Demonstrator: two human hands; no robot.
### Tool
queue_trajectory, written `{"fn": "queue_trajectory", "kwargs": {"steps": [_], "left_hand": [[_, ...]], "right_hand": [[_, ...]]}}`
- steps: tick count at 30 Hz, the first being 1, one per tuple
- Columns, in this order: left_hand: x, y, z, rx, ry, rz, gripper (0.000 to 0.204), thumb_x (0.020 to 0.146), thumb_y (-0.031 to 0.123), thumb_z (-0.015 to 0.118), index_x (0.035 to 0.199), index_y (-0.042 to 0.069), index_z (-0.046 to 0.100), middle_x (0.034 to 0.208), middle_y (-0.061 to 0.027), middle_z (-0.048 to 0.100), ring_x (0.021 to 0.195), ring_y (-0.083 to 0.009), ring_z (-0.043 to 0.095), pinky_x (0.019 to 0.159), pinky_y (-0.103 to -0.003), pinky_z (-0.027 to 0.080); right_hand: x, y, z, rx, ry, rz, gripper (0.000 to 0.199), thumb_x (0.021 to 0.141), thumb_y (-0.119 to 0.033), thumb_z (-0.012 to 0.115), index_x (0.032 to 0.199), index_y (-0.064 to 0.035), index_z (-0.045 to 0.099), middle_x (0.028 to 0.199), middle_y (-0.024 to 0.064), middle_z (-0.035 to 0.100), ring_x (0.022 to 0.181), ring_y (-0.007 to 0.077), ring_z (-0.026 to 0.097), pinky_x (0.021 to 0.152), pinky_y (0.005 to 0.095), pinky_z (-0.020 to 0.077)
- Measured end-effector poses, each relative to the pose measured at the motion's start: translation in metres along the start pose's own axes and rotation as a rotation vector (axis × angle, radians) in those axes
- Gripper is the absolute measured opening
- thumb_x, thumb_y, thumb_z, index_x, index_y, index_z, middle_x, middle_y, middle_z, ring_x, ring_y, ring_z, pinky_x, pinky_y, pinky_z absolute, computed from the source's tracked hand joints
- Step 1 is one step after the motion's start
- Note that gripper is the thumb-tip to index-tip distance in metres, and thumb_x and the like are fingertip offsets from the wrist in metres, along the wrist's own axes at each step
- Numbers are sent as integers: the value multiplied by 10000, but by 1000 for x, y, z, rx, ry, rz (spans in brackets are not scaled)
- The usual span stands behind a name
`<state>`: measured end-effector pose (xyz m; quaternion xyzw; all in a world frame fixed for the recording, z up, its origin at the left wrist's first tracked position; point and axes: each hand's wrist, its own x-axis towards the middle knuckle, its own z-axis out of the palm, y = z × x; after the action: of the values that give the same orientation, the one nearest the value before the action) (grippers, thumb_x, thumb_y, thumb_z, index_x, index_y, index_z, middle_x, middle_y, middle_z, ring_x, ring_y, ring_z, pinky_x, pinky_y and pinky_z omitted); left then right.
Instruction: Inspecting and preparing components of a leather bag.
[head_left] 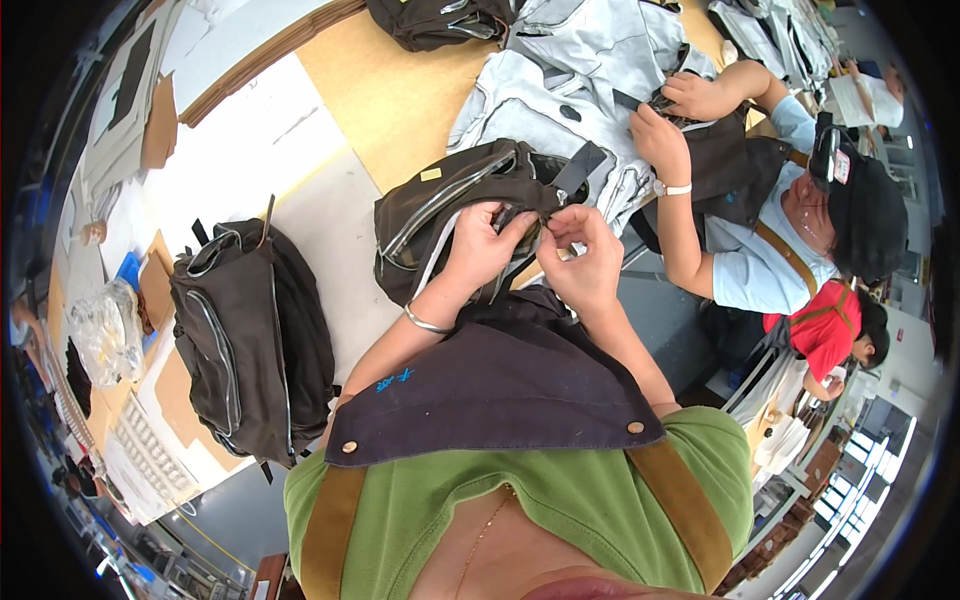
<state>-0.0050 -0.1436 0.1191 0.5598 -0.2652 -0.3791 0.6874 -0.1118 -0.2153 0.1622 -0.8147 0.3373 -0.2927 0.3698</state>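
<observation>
A dark brown backpack (445, 200) with silver zips lies on the table in front of me. My left hand (482, 245) grips its near edge by the zip, fingers curled over the fabric. My right hand (583, 255) pinches a small part of the same bag right beside the left hand's fingertips. A black strap (578, 168) sticks up from the bag just beyond my hands. A bracelet sits on my left wrist.
A second dark backpack (250, 340) lies to the left on white sheets. A co-worker's hands (680, 115) handle a light grey bag (570, 80) at the far right. Another dark bag (430, 22) lies at the table's far edge. A clear plastic bundle (105, 335) sits far left.
</observation>
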Motion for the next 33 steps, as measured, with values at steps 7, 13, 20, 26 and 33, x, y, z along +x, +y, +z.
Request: {"fn": "queue_trajectory", "kwargs": {"steps": [7, 13, 20, 26, 33], "left_hand": [[3, -7, 1, -7, 32, 67, 126, 774, 27, 600, 892, -18, 609, 773, -54, 639, 696, -74, 557, 624, -237, 449], [6, -4, -5, 308, -129, 21, 167, 751, 21, 575, 916, 13, 601, 842, -72, 626, 766, -152, 572, 695, -276, 447], [10, -10, -8, -108, -167, 108, 169, 791, 26, 569, 959, 18, 590, 909, -44, 618, 828, -124, 562, 720, -267, 445], [9, -17, -7, -164, -277, 75, 188, 788, -5, 591, 975, 5, 581, 947, -20, 593, 867, -93, 529, 747, -244, 436], [8, -20, -8, -367, -239, -63, 240, 781, 1, 608, 1016, 15, 563, 976, -8, 584, 875, -96, 531, 757, -250, 443]], "right_hand": [[1, 1, 0, 28, -15, -91, 186, 631, 37, 641, 779, -9, 537, 688, 59, 567, 591, 128, 572, 568, 233, 473], [0, 4, -5, 14, -66, -139, 192, 618, 34, 634, 778, -9, 537, 677, 59, 566, 593, 134, 569, 577, 239, 471], [-1, 12, -6, 91, -116, -187, 225, 644, 11, 649, 826, -12, 519, 683, 47, 554, 609, 133, 550, 601, 239, 455], [25, 12, -8, 523, -1, 134, 387, 822, -123, 574, 1155, -6, 414, 918, 40, 492, 777, 98, 470, 739, 234, 408], [28, 4, 4, 738, -187, 245, 335, 954, -248, 337, 981, -2, 563, 938, 94, 612, 888, 133, 549, 822, 263, 416]]}}
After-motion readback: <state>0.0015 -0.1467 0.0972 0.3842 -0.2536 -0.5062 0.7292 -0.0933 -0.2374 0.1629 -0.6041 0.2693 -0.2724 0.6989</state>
